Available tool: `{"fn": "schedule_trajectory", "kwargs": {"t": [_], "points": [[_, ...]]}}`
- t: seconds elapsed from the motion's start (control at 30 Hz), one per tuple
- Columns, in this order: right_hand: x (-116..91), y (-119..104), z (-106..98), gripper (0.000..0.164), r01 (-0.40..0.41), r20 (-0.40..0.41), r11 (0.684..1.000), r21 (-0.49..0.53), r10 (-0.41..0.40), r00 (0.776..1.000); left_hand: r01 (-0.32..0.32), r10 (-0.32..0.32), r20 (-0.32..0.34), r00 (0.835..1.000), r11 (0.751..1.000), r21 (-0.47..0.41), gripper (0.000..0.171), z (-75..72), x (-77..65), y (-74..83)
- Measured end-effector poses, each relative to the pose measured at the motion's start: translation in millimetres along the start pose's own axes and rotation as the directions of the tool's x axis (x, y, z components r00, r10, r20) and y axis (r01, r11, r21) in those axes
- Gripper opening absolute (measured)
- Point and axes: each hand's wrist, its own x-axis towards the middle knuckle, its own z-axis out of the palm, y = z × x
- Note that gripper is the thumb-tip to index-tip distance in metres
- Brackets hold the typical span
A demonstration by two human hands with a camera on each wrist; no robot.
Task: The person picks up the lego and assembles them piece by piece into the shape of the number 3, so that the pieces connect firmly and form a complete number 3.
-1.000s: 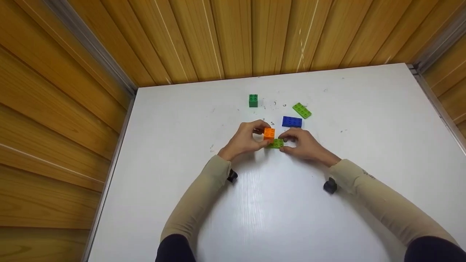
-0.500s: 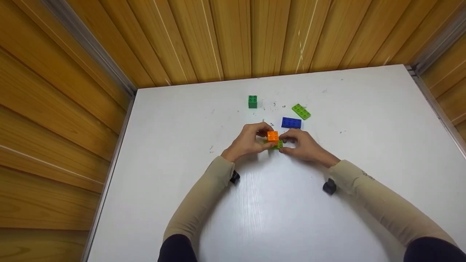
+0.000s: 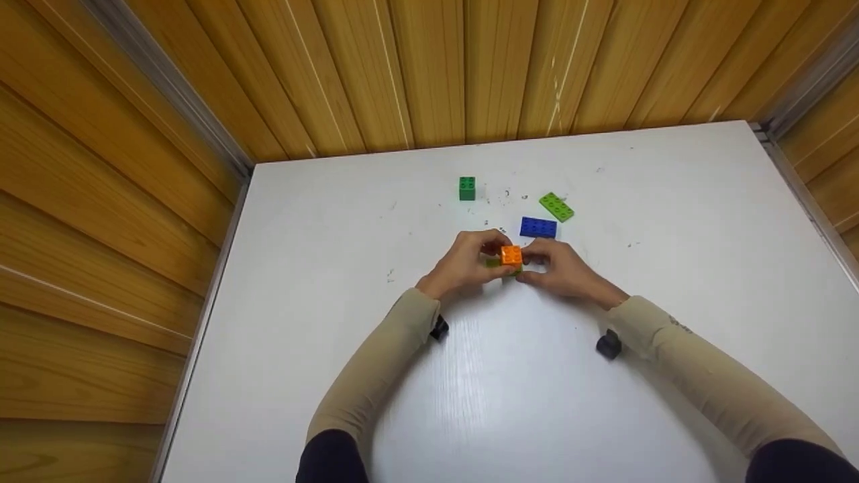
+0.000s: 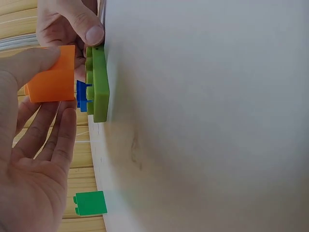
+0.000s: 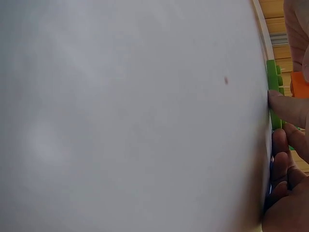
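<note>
Well in from the table's (image 3: 537,402) far edge, the right hand (image 3: 562,268) pinched a flat green brick (image 4: 100,84) and the left hand (image 3: 466,260) gripped an orange brick (image 3: 511,255) just above it, seemingly not yet joined. Beyond, 3 lay loose: blue brick (image 3: 538,227), lime brick (image 3: 556,206), dark green block (image 3: 467,188).

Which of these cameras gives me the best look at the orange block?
The left wrist view: the orange block appears large, with a gap between it and the lime-green plate. The head view shows its studded top, but small; the right wrist view catches only part, at the edge.
</note>
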Motion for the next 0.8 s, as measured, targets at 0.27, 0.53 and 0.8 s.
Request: {"fn": "schedule_trajectory", "kwargs": {"t": [0.27,0.53,0.8], "points": [[-0.2,-0.5,0.1,0.037,-0.004,-0.003,1.000,0.000,0.004,1.000,0.011,-0.011,0.006,1.000,1.000,0.004,0.029,2.8,1.6,-3.7],[-1.0,-0.6,1.2,0.034,0.005,-0.007,1.000,0.016,-0.005,1.000,0.018,-0.018,0.007,1.000,0.999,0.026,0.029,5.4,2.3,-5.5],[-0.7,-1.0,0.1,0.033,0.003,-0.011,1.000,0.002,-0.003,1.000,0.000,-0.001,0.033,0.999,0.999,0.033,0.030,4.5,5.8,-4.5]]}}
